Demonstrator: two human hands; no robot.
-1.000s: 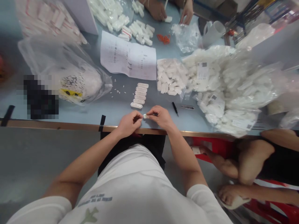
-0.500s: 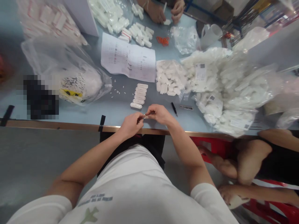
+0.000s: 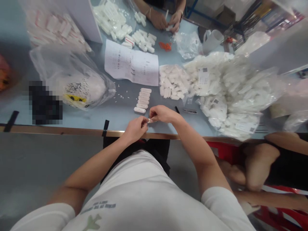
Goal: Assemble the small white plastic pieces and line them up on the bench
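Near the table's front edge, my left hand (image 3: 136, 129) and my right hand (image 3: 162, 114) meet fingertip to fingertip. Both are closed in a pinch around a small white piece (image 3: 149, 120), mostly covered by the fingers. Just beyond them lies a column of several flat white oblong plastic parts (image 3: 143, 98) with rounded ends. Tiny white pegs (image 3: 122, 96) are scattered to the left of that column. A black pen (image 3: 177, 110), partly hidden by my right wrist, and a small narrow metallic item (image 3: 190, 111) lie to the right.
A printed sheet (image 3: 131, 64) lies behind the parts. Bags of white parts (image 3: 174, 81) crowd the right, and a clear plastic bag (image 3: 84, 86) stands left. Across the table, another person's hands (image 3: 166, 22) hold something white. Someone sits at the right beside red stools (image 3: 223, 150).
My right hand has shifted slightly and its wrist now covers part of the pen. My left hand keeps its pinch. The other person's hands across the table have come together.
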